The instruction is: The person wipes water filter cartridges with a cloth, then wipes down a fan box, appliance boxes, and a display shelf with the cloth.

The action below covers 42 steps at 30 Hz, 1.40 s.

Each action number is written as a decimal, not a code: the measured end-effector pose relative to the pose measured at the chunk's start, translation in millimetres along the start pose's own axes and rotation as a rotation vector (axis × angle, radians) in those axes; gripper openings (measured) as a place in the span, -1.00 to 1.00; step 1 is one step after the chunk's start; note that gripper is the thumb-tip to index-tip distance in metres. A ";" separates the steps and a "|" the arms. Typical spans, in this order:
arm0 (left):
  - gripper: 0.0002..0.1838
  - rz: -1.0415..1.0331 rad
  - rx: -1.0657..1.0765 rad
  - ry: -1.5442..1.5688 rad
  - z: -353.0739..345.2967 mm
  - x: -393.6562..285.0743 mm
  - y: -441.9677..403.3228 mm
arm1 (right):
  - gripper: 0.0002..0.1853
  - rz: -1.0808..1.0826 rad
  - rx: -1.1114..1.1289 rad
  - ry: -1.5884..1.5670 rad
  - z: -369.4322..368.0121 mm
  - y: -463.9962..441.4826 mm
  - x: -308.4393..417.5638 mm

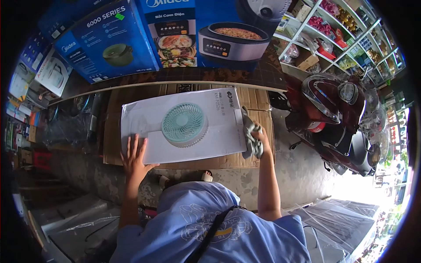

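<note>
In front of me a white fan box (147,116) lies on a large brown cardboard box (258,101). Its printed face shows a light green fan and grey lettering. My left hand (134,156) rests with fingers spread on the box's near left corner. At the right end, my right hand (262,139) grips a crumpled grey-green cloth (251,136), which is against the box's side. Part of the right hand's fingers is hidden by the cloth.
Blue rice cooker boxes (175,44) stand on a dark table (223,77) beyond the cardboard. A dark red motorbike (333,118) is parked on the right, before white shelves (315,35) of packaged goods. Plastic-wrapped items (337,219) sit at the lower right.
</note>
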State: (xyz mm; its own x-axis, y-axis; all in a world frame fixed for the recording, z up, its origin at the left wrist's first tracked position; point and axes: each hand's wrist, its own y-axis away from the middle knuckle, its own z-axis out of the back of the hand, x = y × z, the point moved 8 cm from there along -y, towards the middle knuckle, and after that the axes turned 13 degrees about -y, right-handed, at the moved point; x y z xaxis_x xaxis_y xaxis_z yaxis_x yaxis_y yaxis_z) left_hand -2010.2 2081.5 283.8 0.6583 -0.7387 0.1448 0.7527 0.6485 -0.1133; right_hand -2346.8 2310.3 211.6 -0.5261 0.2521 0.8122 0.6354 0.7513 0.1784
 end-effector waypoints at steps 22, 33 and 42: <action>-0.23 0.068 -0.018 1.089 -43.8 81.5 4.4 | -0.45 0.487 -0.658 -0.163 -73.7 127.2 -100.6; -0.32 -0.047 -0.183 1.289 -58.9 87.3 4.7 | -0.61 0.244 -0.531 -0.092 -207.5 125.4 -189.5; -0.04 -0.627 0.007 1.198 -55.6 122.4 88.2 | -0.64 -0.091 -0.214 0.097 -313.2 120.0 -256.0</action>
State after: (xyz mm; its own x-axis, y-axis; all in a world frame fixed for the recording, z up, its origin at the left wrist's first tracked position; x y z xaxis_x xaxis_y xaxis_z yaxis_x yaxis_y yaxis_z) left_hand -1862.7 2038.0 236.9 -0.1865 -0.6103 -0.7699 0.9294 0.1444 -0.3396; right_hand -1958.8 2144.8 199.1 -0.5363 0.1219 0.8352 0.6987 0.6193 0.3582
